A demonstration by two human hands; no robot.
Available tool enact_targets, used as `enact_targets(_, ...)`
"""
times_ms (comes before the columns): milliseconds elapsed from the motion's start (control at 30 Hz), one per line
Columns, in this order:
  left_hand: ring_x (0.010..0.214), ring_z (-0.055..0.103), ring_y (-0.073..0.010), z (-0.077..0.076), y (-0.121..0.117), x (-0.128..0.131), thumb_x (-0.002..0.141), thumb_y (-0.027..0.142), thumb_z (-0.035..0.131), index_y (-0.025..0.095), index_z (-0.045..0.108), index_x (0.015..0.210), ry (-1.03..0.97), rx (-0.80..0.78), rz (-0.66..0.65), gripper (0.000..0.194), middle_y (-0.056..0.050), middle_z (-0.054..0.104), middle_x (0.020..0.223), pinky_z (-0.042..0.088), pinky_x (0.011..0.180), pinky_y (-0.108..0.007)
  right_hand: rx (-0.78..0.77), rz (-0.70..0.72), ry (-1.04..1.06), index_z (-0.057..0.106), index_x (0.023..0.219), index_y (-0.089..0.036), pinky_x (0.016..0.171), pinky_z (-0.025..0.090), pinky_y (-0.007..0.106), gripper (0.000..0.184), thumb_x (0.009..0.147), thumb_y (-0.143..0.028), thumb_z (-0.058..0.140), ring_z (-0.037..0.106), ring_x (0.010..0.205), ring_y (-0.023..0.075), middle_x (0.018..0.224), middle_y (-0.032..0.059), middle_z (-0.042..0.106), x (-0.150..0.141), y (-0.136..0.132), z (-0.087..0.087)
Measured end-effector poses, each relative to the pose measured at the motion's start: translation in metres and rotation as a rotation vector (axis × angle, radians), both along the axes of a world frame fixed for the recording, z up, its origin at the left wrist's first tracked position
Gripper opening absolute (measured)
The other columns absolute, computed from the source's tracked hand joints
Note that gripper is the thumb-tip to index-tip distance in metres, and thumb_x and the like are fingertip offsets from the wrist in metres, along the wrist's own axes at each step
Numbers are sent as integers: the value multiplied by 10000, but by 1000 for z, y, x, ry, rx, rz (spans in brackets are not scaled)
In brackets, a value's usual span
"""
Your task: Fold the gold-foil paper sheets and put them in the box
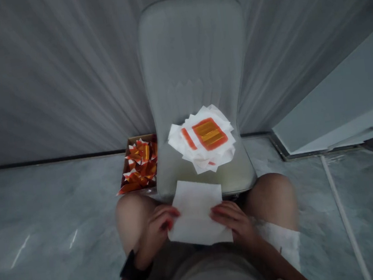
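A white paper sheet (200,217) lies between my hands above my lap, its plain side facing up. My left hand (160,224) grips its left edge with the fingers bent, and a black band sits on that wrist. At the opposite edge, my right hand (232,220) closes its fingers over the sheet. Some red shows at the fingertips. On the grey chair seat ahead rests an untidy fanned pile of joss paper (209,134), white with an orange-red square and a gold patch on top.
The grey chair (192,45) stands in front of my knees. Left of it on the floor, a cardboard box (135,140) holds several folded red and gold papers (142,163). Pleated grey curtain (64,73) hangs behind. A pale panel (342,90) stands at right.
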State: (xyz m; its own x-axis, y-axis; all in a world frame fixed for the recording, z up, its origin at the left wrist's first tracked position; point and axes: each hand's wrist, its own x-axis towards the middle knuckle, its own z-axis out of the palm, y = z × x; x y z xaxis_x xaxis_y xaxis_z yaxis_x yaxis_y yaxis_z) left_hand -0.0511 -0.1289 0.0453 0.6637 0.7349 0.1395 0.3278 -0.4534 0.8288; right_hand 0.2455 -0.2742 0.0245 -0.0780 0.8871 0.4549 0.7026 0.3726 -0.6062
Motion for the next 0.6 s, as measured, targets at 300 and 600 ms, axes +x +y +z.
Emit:
enact_targets(300, 669, 646, -137, 117, 118, 56, 766, 375, 843, 173, 634, 858, -174, -16, 45, 305, -7, 689, 787, 550, 609, -242, 210, -1, 79, 689, 1323, -318, 986, 598, 376, 334, 1038, -234, 536, 732, 1100, 192, 1218, 19, 765, 55, 138, 107)
enact_targets(600, 1064, 729, -249, 117, 120, 49, 897, 390, 742, 207, 708, 816, -392, 232, 27, 203, -53, 765, 953, 559, 1033, -508, 251, -15, 58, 781, 1128, -332, 1121, 510, 516, 223, 1009, -305, 595, 600, 1331, 251, 1448, 22, 628, 65, 131, 116)
